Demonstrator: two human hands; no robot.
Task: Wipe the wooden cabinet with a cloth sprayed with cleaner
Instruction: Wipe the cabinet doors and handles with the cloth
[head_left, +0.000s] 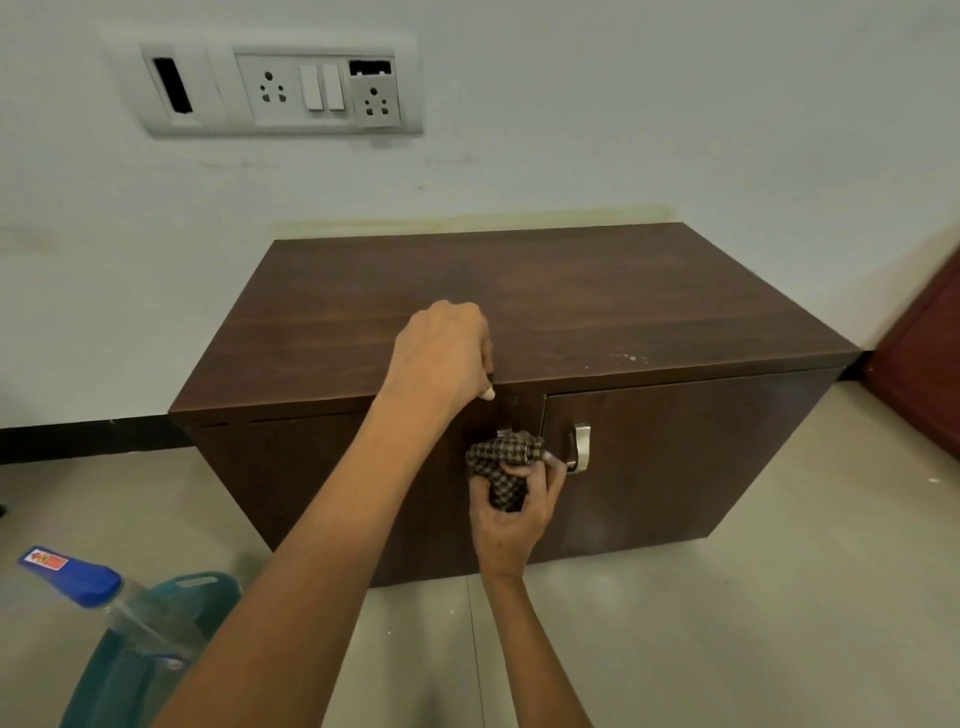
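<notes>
A dark brown wooden cabinet (597, 301) with two front doors stands on the floor against the white wall. My left hand (441, 358) sits at the front edge of its top, fingers curled on the edge and thumb tip just below it. My right hand (511, 525) grips a bunched brown checked cloth (501, 462) against the left door, wrapped over that door's metal handle (503, 432), of which only the top end shows. The right door's silver handle (581, 447) is bare, beside my fingertips.
A spray bottle (130, 639) with a blue cap and teal liquid stands at the lower left, close to my left forearm. A socket and switch panel (270, 88) is on the wall above. A red-brown panel (924, 364) stands right of the cabinet. Pale specks (631, 357) mark the top's right front.
</notes>
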